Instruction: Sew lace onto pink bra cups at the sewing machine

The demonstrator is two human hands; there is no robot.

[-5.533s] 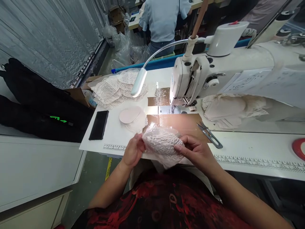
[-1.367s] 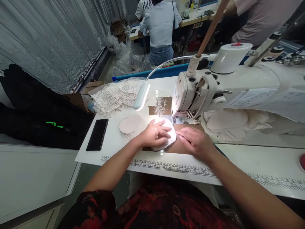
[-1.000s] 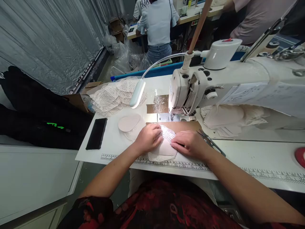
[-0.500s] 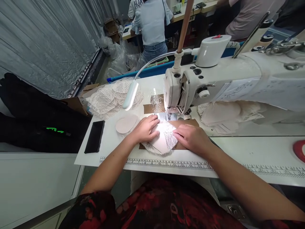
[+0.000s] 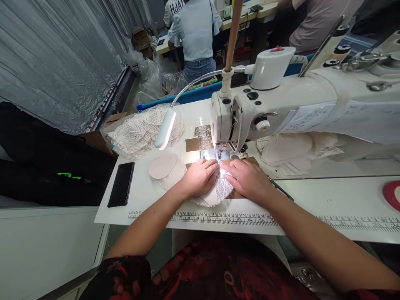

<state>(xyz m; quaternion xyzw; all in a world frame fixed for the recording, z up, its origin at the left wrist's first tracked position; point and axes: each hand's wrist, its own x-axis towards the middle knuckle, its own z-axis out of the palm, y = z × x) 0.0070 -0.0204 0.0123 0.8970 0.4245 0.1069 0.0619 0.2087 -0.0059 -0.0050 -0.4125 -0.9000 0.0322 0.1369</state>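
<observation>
The lace piece (image 5: 215,192) lies on the table (image 5: 312,200), just near of the sewing machine's needle (image 5: 219,153). The left hand (image 5: 200,177) presses its left side flat; the right hand (image 5: 248,179) presses its right, fingers bent. Farther left sit pale ovals (image 5: 163,166), then a phone (image 5: 121,184).

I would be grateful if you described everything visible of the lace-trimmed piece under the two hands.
The lace-trimmed piece is pale, with a smooth, cloth-like panel beside white openwork and a curved, lacy near edge. It lies flat on the table, partly over a brown sheet, its far end close beneath the sewing machine. The left hand and right hand touch it from either side, hiding its full outline.
</observation>
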